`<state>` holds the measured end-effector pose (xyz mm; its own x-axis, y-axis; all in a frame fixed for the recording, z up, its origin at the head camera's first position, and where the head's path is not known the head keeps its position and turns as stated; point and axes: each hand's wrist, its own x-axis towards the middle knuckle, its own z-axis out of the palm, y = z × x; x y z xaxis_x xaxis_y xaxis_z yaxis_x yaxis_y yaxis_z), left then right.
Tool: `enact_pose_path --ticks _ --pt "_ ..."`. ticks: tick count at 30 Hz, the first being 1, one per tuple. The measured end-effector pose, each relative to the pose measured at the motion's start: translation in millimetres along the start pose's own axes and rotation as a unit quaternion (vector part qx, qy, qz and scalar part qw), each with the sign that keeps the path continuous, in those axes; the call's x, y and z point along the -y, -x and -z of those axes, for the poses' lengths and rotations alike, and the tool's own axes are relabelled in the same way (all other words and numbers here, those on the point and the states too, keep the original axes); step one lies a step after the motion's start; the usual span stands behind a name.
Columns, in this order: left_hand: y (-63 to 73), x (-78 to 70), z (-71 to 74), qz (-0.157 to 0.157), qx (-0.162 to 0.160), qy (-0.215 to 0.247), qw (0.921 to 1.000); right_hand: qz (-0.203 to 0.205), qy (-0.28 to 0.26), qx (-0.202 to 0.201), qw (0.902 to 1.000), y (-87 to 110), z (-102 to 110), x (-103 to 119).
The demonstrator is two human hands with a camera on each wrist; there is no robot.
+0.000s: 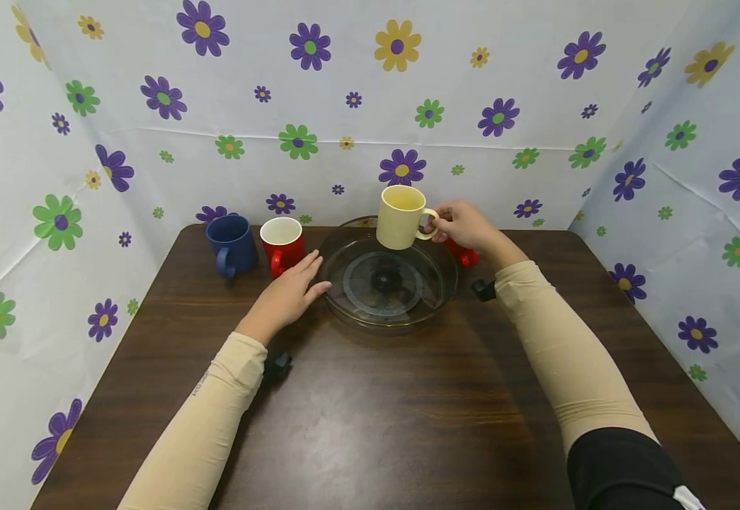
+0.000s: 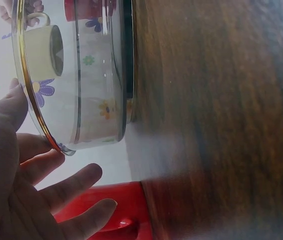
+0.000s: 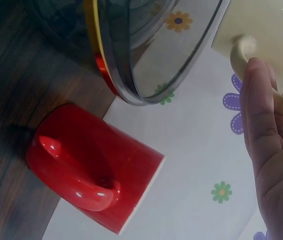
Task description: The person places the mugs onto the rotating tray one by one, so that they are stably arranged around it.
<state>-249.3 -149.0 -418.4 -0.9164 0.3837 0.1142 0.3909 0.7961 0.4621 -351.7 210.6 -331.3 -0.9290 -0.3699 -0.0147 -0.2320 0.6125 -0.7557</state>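
Observation:
My right hand (image 1: 468,225) pinches the handle of a pale yellow mug (image 1: 400,219). The mug is upright and raised over the back of a clear, round, low-walled tray (image 1: 430,312) with a gold-edged rim and a dark hub. In the right wrist view, fingers (image 3: 261,110) curl through the mug's handle. At the tray's left side is my left hand (image 1: 287,297), fingers extended and thumb spread, close against the rim; the left wrist view shows the thumb (image 2: 14,107) at that rim. Left of the tray, a red mug (image 1: 283,244) with a white inside stands partly behind the left fingertips.
A blue mug (image 1: 232,244) stands at the back left, beside the red one. Another red mug (image 3: 96,167) is right of the tray, mostly hidden under the right hand in the head view. Flower-printed cloth (image 1: 344,71) surrounds the brown table (image 1: 395,425) behind and at both sides.

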Motion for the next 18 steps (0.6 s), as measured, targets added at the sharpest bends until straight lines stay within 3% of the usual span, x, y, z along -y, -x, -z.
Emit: enact_pose_path --ticks 18 --pt "0.5 0.4 0.4 0.002 0.004 0.006 1.0000 0.004 0.000 0.042 0.9991 -11.0 -17.2 -1.0"
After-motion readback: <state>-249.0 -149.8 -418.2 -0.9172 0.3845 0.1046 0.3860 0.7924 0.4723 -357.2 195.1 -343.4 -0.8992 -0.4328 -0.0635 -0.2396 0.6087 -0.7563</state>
